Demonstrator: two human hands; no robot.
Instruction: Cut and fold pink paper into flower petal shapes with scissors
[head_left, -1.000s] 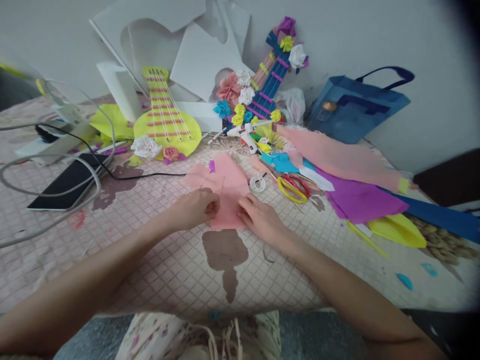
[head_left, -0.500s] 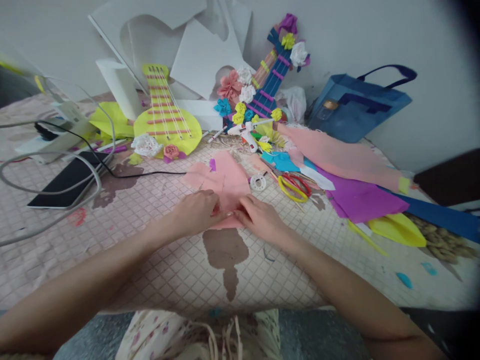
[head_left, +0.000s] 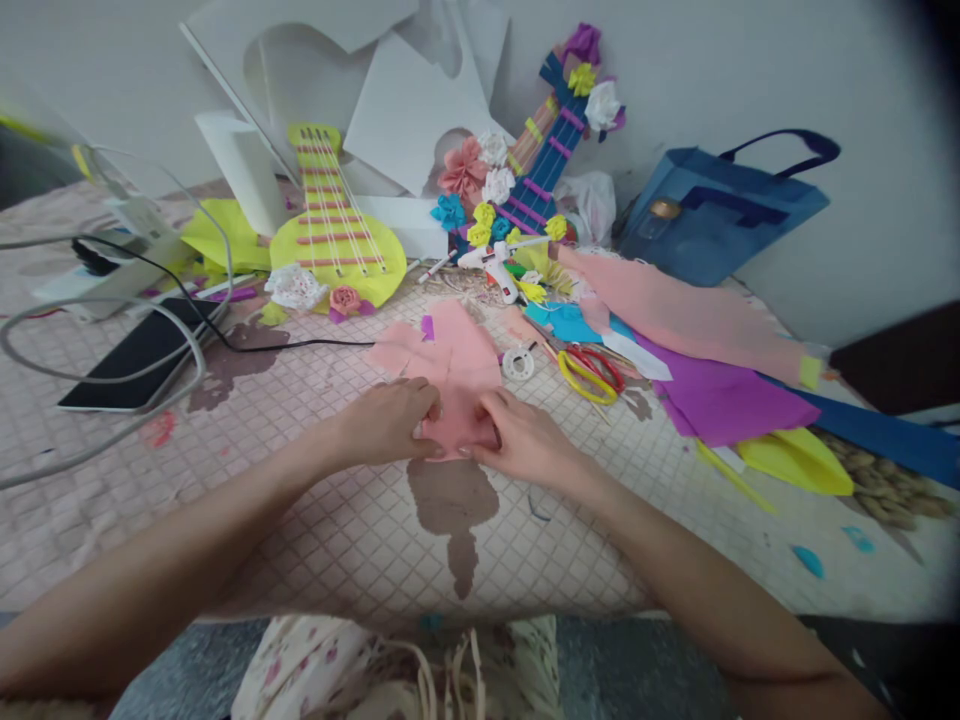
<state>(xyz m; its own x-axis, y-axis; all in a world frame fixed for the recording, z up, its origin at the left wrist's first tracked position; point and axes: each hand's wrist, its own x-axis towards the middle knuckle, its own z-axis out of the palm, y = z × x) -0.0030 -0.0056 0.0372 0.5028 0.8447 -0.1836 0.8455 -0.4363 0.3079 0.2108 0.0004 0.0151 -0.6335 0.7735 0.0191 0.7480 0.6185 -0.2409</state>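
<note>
A sheet of pink crepe paper [head_left: 459,350] lies on the table before me, with a small purple scrap [head_left: 427,327] on its far part. My left hand [head_left: 394,422] pinches the near left edge of the paper between curled fingers and thumb. Across from it, my right hand [head_left: 517,435] grips the near right edge in the same way. Between the thumbs, the paper's near edge shows. A white tape ring [head_left: 517,364] rests just beyond my right hand, beside yellow-handled scissors [head_left: 585,378].
A yellow paper guitar [head_left: 337,245] and a blue one [head_left: 547,165] stand at the back. A white glue gun [head_left: 495,266] sits between them. To the left are a black tablet [head_left: 135,360] and looping cables. Purple paper [head_left: 720,395] and a blue bag [head_left: 720,215] occupy the right.
My thumbs have moved apart and down to the paper's near edge, so more of the pink crepe paper shows between my hands. The view has shifted slightly.
</note>
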